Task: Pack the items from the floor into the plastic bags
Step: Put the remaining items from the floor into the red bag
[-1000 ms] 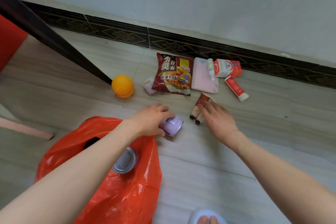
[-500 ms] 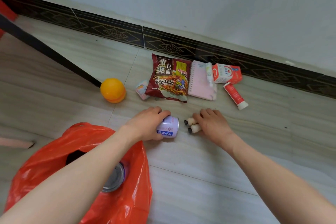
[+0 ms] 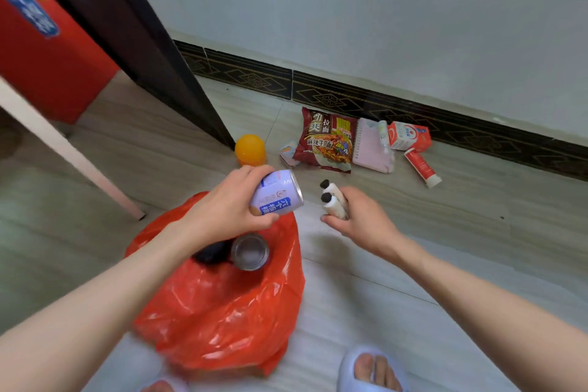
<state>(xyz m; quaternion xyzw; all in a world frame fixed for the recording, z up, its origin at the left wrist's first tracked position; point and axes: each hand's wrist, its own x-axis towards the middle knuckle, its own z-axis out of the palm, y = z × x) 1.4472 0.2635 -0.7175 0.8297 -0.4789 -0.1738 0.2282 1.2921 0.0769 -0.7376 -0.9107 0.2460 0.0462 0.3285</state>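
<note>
The dark rounded object (image 3: 211, 255) inside the crumpled red plastic bag (image 3: 222, 312) was partly covered by the left forearm. The pale slipper (image 3: 370, 371) was cut off by the bottom edge.

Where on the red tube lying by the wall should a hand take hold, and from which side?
Grip the red tube across its flat red body, midway along, coming down from above with thumb and fingers on its two long edges. It lies flat on the floor, white cap nearest the viewer, with bare floor on its right; the carton crowds its far end.
</note>
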